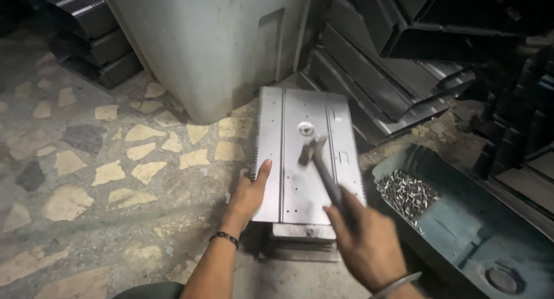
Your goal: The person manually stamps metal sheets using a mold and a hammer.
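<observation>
Grey sheet metal fills the middle of the view: a flat, ribbed metal panel point(306, 154) with a round boss near its centre, lying across a small steel block point(303, 235) on a mosaic stone floor point(104, 160). The left hand point(249, 192) presses flat on the panel's left edge, fingers extended and thumb along the rim, steadying rather than gripping. The right hand point(363, 238), at the panel's near right corner, is closed around the handle of a hammer point(320, 160), whose head hangs blurred just below the boss (whether it touches the panel cannot be told). Right of the panel sits a dark tray point(473, 230) holding a heap of small shiny metal fasteners point(407, 192). Beyond the panel stands a pale grey cabinet point(213, 45), with stacks of folded sheet parts point(392, 85) to the panel's upper right. The panel looks thin, stiff and light, probably sharp at its edges and springy where unsupported; the long side edges seem the safest hold.
</observation>
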